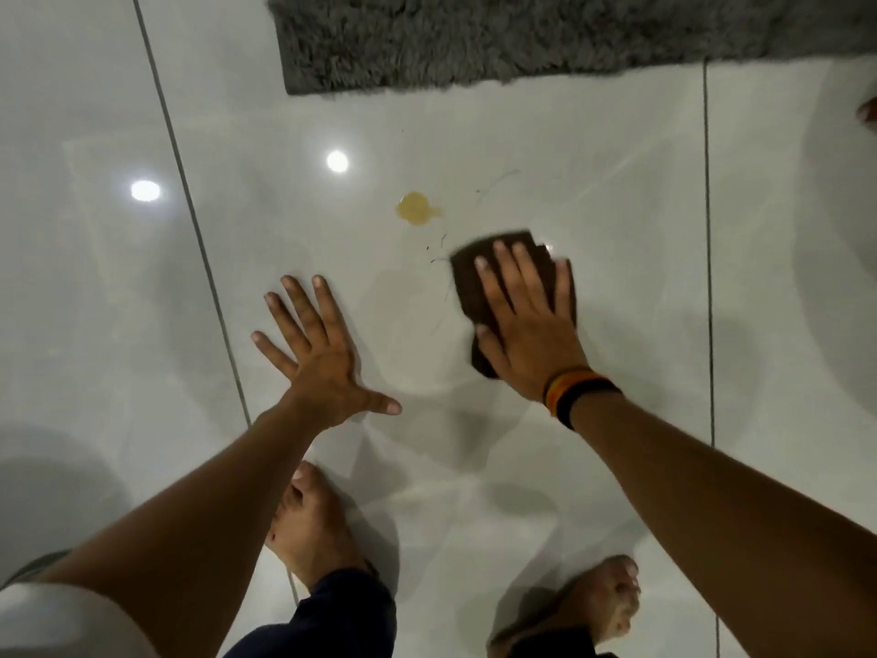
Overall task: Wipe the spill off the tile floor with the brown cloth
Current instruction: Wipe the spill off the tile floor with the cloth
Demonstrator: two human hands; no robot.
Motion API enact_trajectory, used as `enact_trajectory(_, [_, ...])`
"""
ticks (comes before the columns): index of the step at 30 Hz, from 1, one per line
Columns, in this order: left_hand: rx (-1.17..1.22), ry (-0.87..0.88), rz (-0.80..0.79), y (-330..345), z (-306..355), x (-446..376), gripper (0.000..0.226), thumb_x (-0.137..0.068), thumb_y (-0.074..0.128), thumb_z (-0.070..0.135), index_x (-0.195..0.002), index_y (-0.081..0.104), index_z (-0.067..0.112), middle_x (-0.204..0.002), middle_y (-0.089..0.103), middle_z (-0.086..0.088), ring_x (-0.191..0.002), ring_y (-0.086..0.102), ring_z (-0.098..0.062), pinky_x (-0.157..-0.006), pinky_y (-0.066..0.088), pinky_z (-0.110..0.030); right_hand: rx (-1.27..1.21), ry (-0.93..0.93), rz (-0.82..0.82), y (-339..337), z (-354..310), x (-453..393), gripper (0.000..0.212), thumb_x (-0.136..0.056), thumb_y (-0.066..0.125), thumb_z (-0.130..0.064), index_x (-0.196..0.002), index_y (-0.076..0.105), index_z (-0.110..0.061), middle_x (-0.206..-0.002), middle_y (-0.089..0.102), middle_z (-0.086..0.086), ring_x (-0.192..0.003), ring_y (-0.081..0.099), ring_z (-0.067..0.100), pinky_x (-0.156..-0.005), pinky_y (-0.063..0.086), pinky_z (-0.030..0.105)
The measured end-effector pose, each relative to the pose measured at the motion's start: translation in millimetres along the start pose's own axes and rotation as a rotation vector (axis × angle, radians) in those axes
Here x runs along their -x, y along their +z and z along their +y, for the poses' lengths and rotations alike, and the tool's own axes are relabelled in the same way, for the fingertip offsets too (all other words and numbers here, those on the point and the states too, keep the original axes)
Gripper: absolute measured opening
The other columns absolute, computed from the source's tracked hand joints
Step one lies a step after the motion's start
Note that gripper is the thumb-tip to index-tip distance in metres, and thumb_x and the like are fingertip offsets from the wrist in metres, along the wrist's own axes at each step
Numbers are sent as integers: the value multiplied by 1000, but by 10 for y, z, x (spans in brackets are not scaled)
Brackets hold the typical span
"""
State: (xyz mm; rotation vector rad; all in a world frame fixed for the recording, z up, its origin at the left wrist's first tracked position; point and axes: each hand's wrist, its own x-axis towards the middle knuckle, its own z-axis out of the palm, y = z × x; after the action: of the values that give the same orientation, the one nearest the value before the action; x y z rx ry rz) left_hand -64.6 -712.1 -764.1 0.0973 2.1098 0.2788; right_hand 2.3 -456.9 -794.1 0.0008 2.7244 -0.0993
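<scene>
A small yellowish spill (417, 208) lies on the glossy pale tile floor (617, 192), with a few dark specks and thin smears just below and right of it. My right hand (527, 320) presses flat on the folded brown cloth (474, 273), fingers spread over it, a short way right of and nearer than the spill. The cloth does not touch the spill. My left hand (315, 353) rests flat on the tile with fingers spread wide, holding nothing, left of the cloth.
A shaggy grey rug (474, 35) lies beyond the spill along the far edge. My two bare feet (313, 524) stand near the bottom. Dark grout lines (190, 206) run across the floor. Ceiling lights reflect on the tile at left.
</scene>
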Motion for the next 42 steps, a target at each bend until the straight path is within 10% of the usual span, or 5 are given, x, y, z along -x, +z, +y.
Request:
enact_trajectory(7, [3, -3, 8, -7, -12, -5, 184, -35, 89, 76, -150, -41, 14, -155, -47, -24, -143, -42, -51, -110, -22, -75, -165, 554, 68, -206, 194, -731, 80, -94, 30, -49, -163, 9, -13, -172, 10, 16, -159, 9, 36, -119, 12, 74])
enact_trajectory(13, [-7, -23, 2, -17, 9, -6, 184, -36, 89, 76, -150, -41, 14, -156, -48, -21, -143, -43, -49, -112, -18, -76, -20, 11, 43, -234, -126, -674, 74, -99, 33, -48, -163, 12, -17, -172, 13, 13, -159, 12, 34, -120, 11, 72])
enact_trajectory(24, [4, -33, -33, -63, 6, 9, 182, -38, 88, 77, -149, -41, 12, -148, -57, -19, -138, -49, -47, -111, -21, -75, -75, -147, -17, -38, -775, -373, 72, -99, 38, -46, -163, 15, -22, -172, 15, 11, -160, 11, 32, -119, 10, 74])
enact_trajectory(34, [30, -32, -68, -99, 14, 15, 182, -40, 87, 77, -145, -47, 15, -142, -62, -14, -137, -51, -47, -108, -24, -74, -232, 603, 127, -458, -364, -1316, 76, -96, 31, -46, -164, 10, -19, -173, 8, 10, -160, 6, 30, -119, 9, 73])
enact_trajectory(42, [42, -22, -69, -106, -1, 24, 179, -43, 86, 77, -138, -54, 22, -140, -66, -11, -128, -61, -38, -108, -28, -70, 0, -286, 28, -485, -754, -1251, 74, -95, 40, -44, -162, 17, -24, -172, 17, 9, -160, 13, 31, -120, 9, 73])
